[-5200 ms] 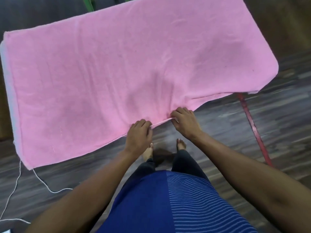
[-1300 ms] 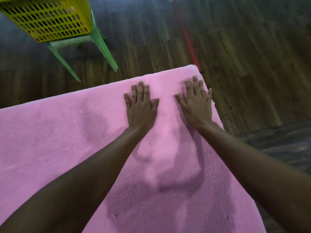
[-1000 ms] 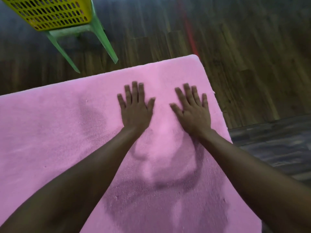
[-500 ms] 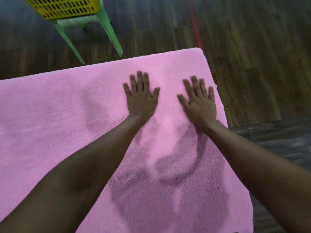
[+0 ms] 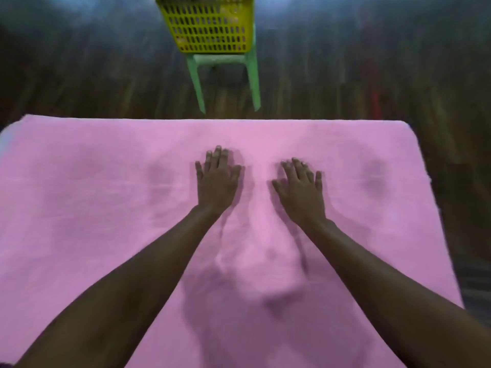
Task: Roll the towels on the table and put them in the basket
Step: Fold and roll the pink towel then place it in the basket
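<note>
Smoothing: left hand (image 5: pixel 216 181) and right hand (image 5: pixel 300 193) are pressing pink towel (image 5: pixel 93 208), fingers (image 5: pixel 218 156) straight, grasping nothing; sweeping creases outward likely aids rolling.

Dark wood-plank floor (image 5: pixel 79 75) ran right across the far side, all smeared with blur. Straight ahead of the left hand (image 5: pixel 218 181) stood a pale green plastic stool (image 5: pixel 220 59), two legs splaying down toward us. Out beyond the right hand (image 5: pixel 300 192), a faint red strip (image 5: pixel 374 99) crossed the boards. Bluish glare (image 5: pixel 332 11) washed over the farthest floor.
</note>
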